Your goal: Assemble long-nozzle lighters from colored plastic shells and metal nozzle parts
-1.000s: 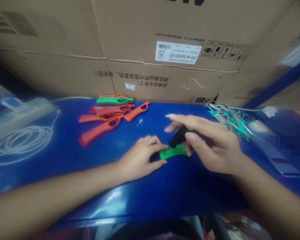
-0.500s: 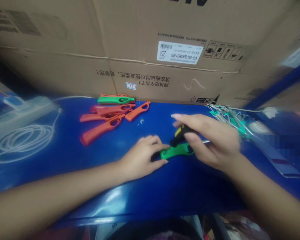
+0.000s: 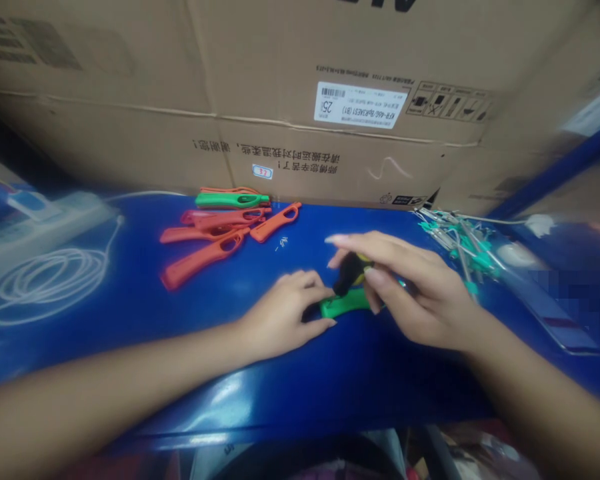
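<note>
My left hand [image 3: 293,317] pinches the left end of a green lighter handle [image 3: 345,303] lying on the blue table [image 3: 220,393]. Above it, my right hand [image 3: 420,287] is closed around a black and yellow handled tool, seemingly a screwdriver [image 3: 351,272]. The tool's black end is close over the green handle, near my left fingertips; I cannot tell whether they touch. My right fingers hide the handle's right end. To the left at the back lie several orange lighter handles [image 3: 205,259] and another green one [image 3: 230,200].
Tiny pale pins [image 3: 283,243] lie mid-table. Metal rods with teal parts [image 3: 473,247] are heaped at the right, beside a flat strip [image 3: 555,317]. A coiled white cable [image 3: 45,283] and power strip [image 3: 55,227] occupy the left. A large cardboard box [image 3: 260,80] stands behind.
My right hand has shifted slightly left with the screwdriver and turned it, covering more of the green handle. My left hand and the green handle stay in place.
</note>
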Motion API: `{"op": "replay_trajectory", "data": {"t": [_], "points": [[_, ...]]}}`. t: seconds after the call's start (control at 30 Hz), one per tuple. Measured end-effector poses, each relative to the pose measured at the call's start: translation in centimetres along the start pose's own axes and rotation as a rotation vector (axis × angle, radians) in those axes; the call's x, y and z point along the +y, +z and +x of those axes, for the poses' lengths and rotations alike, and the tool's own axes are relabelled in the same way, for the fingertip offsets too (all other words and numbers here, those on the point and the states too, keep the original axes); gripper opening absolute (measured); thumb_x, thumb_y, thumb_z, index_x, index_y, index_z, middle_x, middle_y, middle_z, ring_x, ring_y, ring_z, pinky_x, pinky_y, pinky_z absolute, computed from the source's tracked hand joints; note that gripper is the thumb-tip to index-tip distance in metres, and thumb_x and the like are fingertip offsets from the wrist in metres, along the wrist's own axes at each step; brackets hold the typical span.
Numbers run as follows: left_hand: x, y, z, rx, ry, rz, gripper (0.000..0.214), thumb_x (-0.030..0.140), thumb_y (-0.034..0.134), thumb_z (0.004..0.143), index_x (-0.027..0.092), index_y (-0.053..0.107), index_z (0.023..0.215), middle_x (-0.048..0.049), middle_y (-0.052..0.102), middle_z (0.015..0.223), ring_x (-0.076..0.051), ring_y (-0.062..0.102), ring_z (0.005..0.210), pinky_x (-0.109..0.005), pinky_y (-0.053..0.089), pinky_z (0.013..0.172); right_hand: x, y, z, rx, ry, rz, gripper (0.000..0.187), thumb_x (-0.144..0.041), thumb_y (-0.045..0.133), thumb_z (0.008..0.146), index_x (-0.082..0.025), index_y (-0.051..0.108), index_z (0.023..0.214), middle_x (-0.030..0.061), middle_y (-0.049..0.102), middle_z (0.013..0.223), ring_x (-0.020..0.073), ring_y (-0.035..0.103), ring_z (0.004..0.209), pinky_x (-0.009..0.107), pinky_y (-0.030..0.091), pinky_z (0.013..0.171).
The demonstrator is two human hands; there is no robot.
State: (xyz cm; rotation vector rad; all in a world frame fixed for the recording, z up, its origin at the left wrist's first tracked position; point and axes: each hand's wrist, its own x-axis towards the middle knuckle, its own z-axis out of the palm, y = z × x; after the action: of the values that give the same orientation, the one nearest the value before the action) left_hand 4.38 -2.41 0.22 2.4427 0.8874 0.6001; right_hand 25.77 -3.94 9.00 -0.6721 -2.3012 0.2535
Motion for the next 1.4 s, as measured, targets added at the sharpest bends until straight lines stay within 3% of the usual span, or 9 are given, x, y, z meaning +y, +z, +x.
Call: {"op": "replay_trajectory", "data": {"t": [0.17,0.37,0.5,0.57,0.7,0.9,1.1,1.27,1.4], "points": [[0.1,0.0,0.0,0.019,0.005,0.014,0.037,0.036,0.070,0.090,0.024,0.067,0.125,-0.0073,0.064,0.109,-0.027,0.059,0.102,-0.044,0.048,0.090,0.5,-0.1,0.1,0.128,-0.051,-0.156,0.029,-0.025,0.067,0.094,-0.024,0.068,0.123,0.0042,0.073,0.092,0.0165,0.068,0.079,0.028,0.057,0.072],[0.1,-0.1,0.1,0.007,-0.001,-0.022,0.032,0.035,0.071,0.090,0.023,0.070,0.120,-0.0050,0.063,0.104,-0.024,0.058,0.098,-0.041,0.048,0.089,1.2,0.1,-0.2,0.044,0.048,0.244,0.037,-0.018,0.047,0.101,-0.021,0.059,0.136,0.0097,0.070,0.118,0.0119,0.068,0.073,0.026,0.057,0.063],[0.0,0.0,0.2,0.012,0.006,-0.029,0.035,0.034,0.071,0.090,0.022,0.068,0.123,-0.0059,0.063,0.108,-0.025,0.057,0.101,-0.043,0.047,0.092,1.4,0.2,0.0,0.196,-0.019,-0.018,0.022,-0.023,0.071,0.089,-0.021,0.073,0.111,0.0058,0.073,0.092,0.0169,0.067,0.079,0.027,0.056,0.064],[0.1,0.0,0.2,0.008,0.002,-0.030,0.035,0.034,0.071,0.090,0.023,0.068,0.123,-0.0061,0.063,0.108,-0.025,0.057,0.101,-0.043,0.046,0.092,1.4,0.2,0.0,0.203,-0.019,-0.069,0.026,-0.024,0.071,0.090,-0.021,0.072,0.116,0.0065,0.074,0.096,0.0164,0.067,0.076,0.028,0.057,0.064],[0.3,-0.2,0.1,-0.013,-0.017,-0.032,0.032,0.035,0.071,0.091,0.023,0.070,0.120,-0.0058,0.063,0.105,-0.024,0.057,0.099,-0.042,0.047,0.091,1.1,-0.1,-0.1,0.050,0.065,0.258,0.040,-0.018,0.046,0.102,-0.023,0.058,0.140,0.0097,0.071,0.119,0.0085,0.064,0.059,0.024,0.057,0.056],[0.2,-0.1,0.1,0.005,-0.002,-0.036,0.034,0.034,0.072,0.090,0.023,0.068,0.122,-0.0060,0.063,0.104,-0.025,0.058,0.099,-0.041,0.047,0.090,1.4,-0.5,0.1,0.175,-0.030,0.018,0.023,-0.026,0.076,0.087,-0.023,0.075,0.109,0.0033,0.073,0.085,0.0143,0.065,0.071,0.024,0.055,0.059],[0.1,-0.1,0.0,0.001,-0.007,-0.032,0.033,0.035,0.071,0.090,0.023,0.069,0.121,-0.0055,0.063,0.104,-0.024,0.058,0.099,-0.042,0.047,0.090,1.5,-0.2,-0.4,-0.010,0.132,0.362,0.043,-0.021,0.045,0.104,-0.025,0.051,0.146,0.0089,0.070,0.120,0.0078,0.064,0.060,0.023,0.057,0.056],[0.1,0.0,0.1,0.009,0.005,-0.014,0.031,0.035,0.071,0.091,0.023,0.070,0.119,-0.0060,0.063,0.103,-0.025,0.057,0.098,-0.041,0.047,0.088,0.7,0.2,0.0,0.135,-0.018,0.011,0.024,-0.023,0.069,0.092,-0.021,0.071,0.116,0.0052,0.073,0.091,0.0164,0.067,0.079,0.027,0.057,0.067],[0.1,0.0,0.1,0.013,-0.007,-0.006,0.033,0.036,0.072,0.090,0.023,0.070,0.120,-0.0061,0.063,0.105,-0.025,0.058,0.099,-0.041,0.047,0.089,0.5,0.3,0.1,0.161,-0.002,-0.078,0.030,-0.025,0.059,0.098,-0.022,0.066,0.127,0.0078,0.074,0.104,0.0168,0.067,0.080,0.030,0.058,0.071]]}}
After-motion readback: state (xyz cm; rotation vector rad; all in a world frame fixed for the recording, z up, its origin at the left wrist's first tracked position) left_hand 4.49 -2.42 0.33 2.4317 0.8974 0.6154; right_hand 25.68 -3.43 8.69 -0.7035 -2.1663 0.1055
